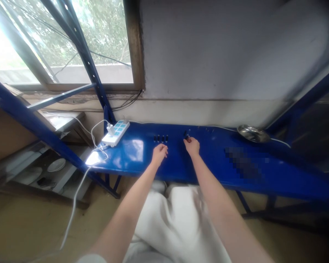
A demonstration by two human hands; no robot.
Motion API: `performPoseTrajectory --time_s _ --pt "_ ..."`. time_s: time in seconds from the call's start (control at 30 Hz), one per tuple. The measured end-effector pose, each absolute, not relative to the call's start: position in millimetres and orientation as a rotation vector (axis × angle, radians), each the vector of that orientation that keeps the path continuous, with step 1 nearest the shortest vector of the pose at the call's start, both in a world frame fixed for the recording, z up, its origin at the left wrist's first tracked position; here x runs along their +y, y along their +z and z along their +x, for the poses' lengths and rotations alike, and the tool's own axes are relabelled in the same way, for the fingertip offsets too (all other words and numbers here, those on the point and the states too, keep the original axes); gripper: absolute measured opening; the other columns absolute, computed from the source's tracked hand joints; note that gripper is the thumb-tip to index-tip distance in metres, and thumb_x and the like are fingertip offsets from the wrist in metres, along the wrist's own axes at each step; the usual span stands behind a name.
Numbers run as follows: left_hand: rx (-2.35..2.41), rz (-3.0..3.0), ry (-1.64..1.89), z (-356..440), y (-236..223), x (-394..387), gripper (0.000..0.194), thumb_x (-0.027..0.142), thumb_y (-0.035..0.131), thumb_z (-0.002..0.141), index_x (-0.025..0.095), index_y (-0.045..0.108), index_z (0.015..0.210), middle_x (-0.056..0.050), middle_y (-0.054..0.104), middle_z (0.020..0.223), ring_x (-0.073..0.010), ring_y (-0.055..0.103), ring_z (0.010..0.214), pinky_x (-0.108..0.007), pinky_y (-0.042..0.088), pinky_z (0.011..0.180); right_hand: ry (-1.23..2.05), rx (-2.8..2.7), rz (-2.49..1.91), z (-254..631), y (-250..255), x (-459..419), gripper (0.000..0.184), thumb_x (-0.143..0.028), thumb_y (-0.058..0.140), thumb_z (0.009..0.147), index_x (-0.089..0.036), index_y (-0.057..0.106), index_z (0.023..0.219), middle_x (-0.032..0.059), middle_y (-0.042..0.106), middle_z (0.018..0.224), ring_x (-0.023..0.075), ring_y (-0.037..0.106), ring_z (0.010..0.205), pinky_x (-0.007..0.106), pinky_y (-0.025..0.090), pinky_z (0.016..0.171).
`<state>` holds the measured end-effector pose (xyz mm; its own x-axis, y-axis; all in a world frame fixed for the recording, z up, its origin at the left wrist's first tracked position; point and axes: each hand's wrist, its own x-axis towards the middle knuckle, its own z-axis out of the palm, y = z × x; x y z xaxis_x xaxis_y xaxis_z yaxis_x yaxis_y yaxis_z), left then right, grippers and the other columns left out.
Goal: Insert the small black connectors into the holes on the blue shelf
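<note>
Over the front half of the blue table [178,166], my left hand [159,154] hovers with its fingers curled together. Whether anything small is between them cannot be made out. Just beyond it, several small dark cylindrical pieces with light ends [161,138] stand or lie in a short row. My right hand [192,146] is further right, thumb and fingers pinched at the tabletop beside a small cluster of dark and clear pieces [186,133]. What the pinch holds is too small to name.
At the left end lies a white power strip [116,133] with a plug and white cable [75,199]. A shiny metal dish [252,133] sits at the back right. Tiny bits [210,130] lie near the back edge. A dark pixelated patch [244,162] covers something at right. Blue posts [89,69] flank the table.
</note>
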<state>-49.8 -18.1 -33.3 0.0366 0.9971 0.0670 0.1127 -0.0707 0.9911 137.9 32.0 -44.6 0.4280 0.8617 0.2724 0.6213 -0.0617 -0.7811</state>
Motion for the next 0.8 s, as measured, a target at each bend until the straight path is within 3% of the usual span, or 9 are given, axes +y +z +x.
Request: performPoseTrajectory --time_s 0.3,0.8 --pt "1.214 1.364 1.184 -49.9 -37.4 -16.5 0.015 0.026 0.046 0.077 0.016 0.054 0.07 0.001 0.055 0.058 -0.0065 0.048 0.044 -0.021 0.04 0.05 0.297 -1.428 -1.994 151.1 -49.2 62.9 0.019 -0.031 0.053 0.073 -0.016 0.064 0.079 0.0113 0.065 0.078 0.0222 0.06 0.069 0.031 0.042 0.059" --pt "1.236 1.355 1.163 -49.5 -30.3 -21.2 0.016 0.028 0.046 0.076 0.016 0.055 0.071 0.002 0.055 0.059 -0.0064 0.048 0.045 -0.021 0.041 0.052 0.341 -1.459 -2.167 143.6 -36.1 72.0 0.022 -0.03 0.054 0.075 -0.016 0.066 0.087 0.011 0.066 0.085 0.0207 0.063 0.078 0.026 0.045 0.063"
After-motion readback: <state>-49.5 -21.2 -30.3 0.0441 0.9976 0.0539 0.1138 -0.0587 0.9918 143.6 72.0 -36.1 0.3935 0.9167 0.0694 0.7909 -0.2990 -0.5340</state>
